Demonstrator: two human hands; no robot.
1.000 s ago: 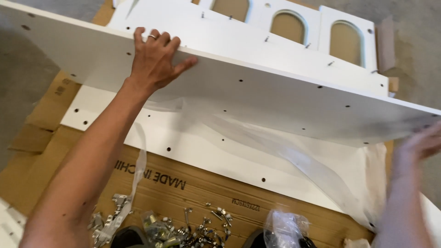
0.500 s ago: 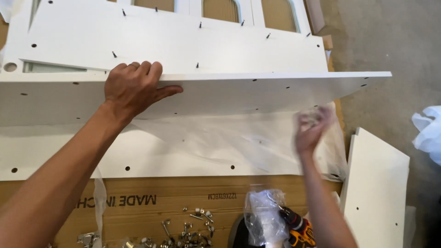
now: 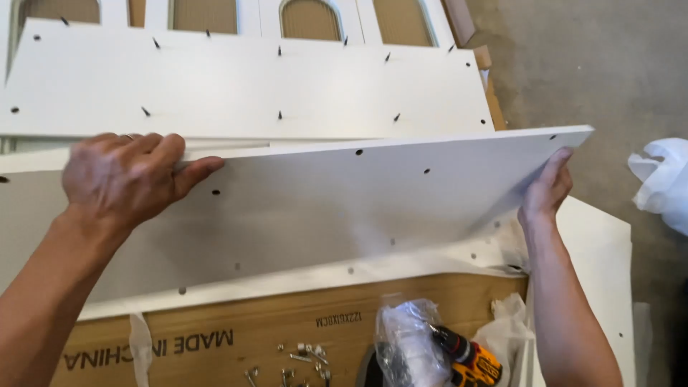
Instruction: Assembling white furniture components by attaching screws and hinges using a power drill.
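Since half a second ago, right hand [image 3: 546, 188] has reached white panel [image 3: 322, 208]; its fingers grasp the end, left hand [image 3: 125, 179] fingers clasp the top edge. Risk: panel tipping onto screws [image 3: 301, 358] below the fingers.

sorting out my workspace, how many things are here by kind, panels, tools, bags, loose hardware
White panels: 4 (held panel, panel with pegs, arched panel, small panel)
Power drills: 1
Clear plastic bags: 1
White bags: 1
Cardboard sheets: 1
Piles of loose screws: 1
Total: 9
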